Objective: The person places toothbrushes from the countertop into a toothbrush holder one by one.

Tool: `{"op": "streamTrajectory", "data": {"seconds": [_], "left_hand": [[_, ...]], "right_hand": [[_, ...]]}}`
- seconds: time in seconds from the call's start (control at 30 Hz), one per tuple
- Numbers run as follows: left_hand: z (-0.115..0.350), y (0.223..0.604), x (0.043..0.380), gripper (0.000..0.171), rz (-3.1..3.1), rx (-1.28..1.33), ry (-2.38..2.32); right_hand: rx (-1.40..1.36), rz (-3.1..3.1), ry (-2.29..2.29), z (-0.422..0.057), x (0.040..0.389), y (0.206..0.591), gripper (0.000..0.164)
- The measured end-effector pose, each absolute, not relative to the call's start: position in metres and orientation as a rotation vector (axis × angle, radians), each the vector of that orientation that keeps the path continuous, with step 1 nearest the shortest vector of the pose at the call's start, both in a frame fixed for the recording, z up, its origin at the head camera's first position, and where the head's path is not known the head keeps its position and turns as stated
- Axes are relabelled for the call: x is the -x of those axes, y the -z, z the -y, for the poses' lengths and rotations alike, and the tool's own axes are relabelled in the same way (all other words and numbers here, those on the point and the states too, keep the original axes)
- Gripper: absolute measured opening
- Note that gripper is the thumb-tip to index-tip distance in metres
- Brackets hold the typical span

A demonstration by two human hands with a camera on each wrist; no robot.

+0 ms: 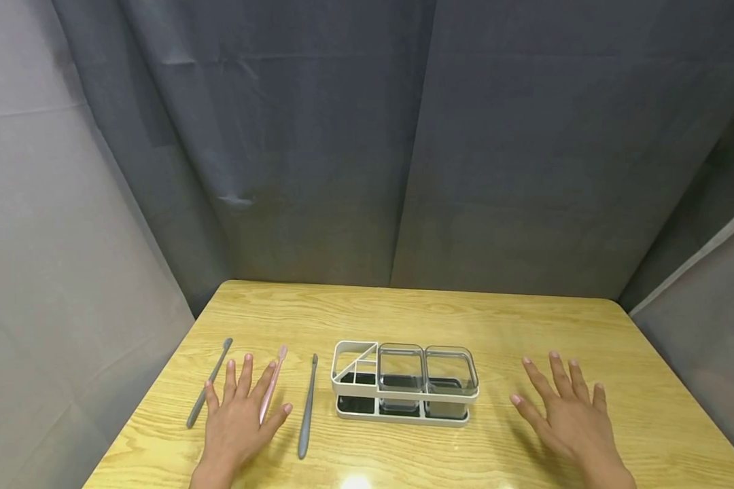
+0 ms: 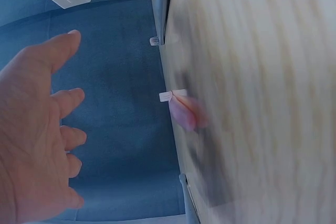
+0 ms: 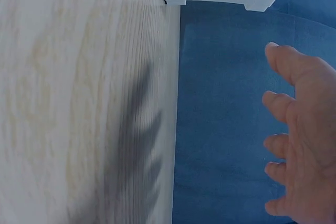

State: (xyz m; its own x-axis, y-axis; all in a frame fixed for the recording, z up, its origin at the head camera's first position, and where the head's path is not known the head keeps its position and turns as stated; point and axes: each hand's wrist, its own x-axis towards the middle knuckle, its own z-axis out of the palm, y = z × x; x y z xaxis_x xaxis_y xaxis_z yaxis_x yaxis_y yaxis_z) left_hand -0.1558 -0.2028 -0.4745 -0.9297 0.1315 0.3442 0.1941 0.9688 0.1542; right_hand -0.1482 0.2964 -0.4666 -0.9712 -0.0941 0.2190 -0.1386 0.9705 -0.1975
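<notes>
Although both cups (image 1: 451,367) sit in the holder (image 1: 356,390), the pink brush (image 1: 273,384) and two grey brushes (image 1: 306,421) lie outside it on the table's (image 1: 514,326) left near the left hand (image 1: 235,420), whose spread fingers, like those of the right hand (image 1: 571,418) at right, grasp nothing

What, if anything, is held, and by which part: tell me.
Nothing is held: the left hand, fingers spread, hovers near the pink toothbrush; the right hand hovers above the table.
</notes>
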Motion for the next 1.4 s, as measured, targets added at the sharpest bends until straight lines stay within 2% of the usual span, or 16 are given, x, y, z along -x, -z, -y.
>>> {"op": "streamTrajectory", "data": {"seconds": [0.6,0.93,1.13,1.4], "left_hand": [[0.202,0.474,0.157,0.072,2.793,0.224,0.274],[0.196,0.470,0.154,0.073,2.821,0.198,0.508],[0.193,0.469,0.158,0.069,2.848,0.162,0.736],[0.194,0.475,0.161,0.068,2.850,0.099,1.041]], "right_hand": [[-0.207,2.816,-0.196,-0.300,0.151,0.464,0.073],[-0.278,2.800,-0.588,-0.286,0.145,0.466,0.087],[-0.339,2.751,-0.959,-0.275,0.150,0.469,0.087],[-0.418,2.613,-1.172,-0.260,0.153,0.478,0.084]]}}
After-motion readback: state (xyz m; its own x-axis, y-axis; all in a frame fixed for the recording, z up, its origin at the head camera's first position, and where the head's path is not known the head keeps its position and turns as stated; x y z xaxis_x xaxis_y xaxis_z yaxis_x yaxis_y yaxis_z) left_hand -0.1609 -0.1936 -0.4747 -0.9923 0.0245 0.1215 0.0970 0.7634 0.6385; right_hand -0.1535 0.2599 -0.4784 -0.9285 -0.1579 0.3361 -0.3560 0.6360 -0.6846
